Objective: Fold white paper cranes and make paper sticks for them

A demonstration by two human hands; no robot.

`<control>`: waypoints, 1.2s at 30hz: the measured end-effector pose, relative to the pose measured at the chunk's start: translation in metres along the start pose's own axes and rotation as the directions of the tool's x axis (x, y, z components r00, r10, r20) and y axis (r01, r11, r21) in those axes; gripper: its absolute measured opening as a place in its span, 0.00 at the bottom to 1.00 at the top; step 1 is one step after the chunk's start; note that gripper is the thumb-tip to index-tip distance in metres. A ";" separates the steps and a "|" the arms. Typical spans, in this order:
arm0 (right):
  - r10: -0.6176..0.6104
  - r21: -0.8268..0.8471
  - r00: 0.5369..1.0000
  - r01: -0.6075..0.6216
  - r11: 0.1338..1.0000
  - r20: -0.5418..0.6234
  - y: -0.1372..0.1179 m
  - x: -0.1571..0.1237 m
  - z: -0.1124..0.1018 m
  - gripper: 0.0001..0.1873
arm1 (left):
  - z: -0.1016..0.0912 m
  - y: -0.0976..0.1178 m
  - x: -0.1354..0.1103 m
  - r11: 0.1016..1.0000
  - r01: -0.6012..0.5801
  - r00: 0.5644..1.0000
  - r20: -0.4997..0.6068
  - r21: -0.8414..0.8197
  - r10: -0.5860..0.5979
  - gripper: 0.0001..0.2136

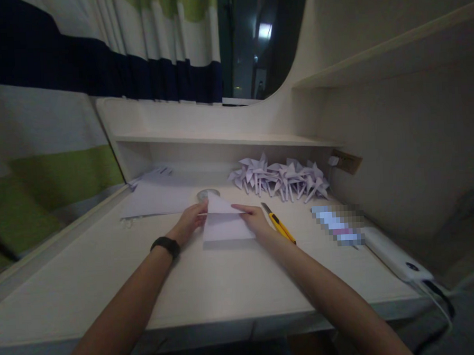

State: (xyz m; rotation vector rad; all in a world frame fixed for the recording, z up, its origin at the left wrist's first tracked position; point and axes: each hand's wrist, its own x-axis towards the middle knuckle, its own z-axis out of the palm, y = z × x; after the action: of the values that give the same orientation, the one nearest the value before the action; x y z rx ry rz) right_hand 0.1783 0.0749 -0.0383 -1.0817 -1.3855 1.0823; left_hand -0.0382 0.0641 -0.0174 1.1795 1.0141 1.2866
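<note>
A white sheet of paper (228,226) lies in the middle of the desk, its far part lifted and bent over. My left hand (191,219) grips the sheet's left edge between thumb and fingers; a dark band circles that wrist. On the right edge, my right hand (253,217) holds the raised part of the same sheet. Just beyond the paper is a roll of clear tape (207,194), partly covered by the sheet. A yellow box cutter (280,225) rests right of my right hand, its blade pointing away.
Several folded paper pinwheels (284,176) are heaped at the back right under the shelf (227,140). A stack of white paper (158,195) lies back left. At right are a blurred-out phone-like object (337,225) and a white power strip (395,254) with cables.
</note>
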 end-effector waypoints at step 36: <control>0.218 0.384 0.974 -0.222 0.896 0.055 -0.015 -0.011 0.006 0.27 | 0.038 -0.014 -0.016 0.867 -0.282 0.952 0.235 0.412 0.198 0.17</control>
State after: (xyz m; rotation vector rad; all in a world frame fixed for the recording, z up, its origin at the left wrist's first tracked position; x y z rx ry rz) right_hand 0.1727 0.0610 -0.0258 -0.9519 -1.0099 1.4590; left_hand 0.0008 0.0469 -0.0264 1.7919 1.0756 1.1353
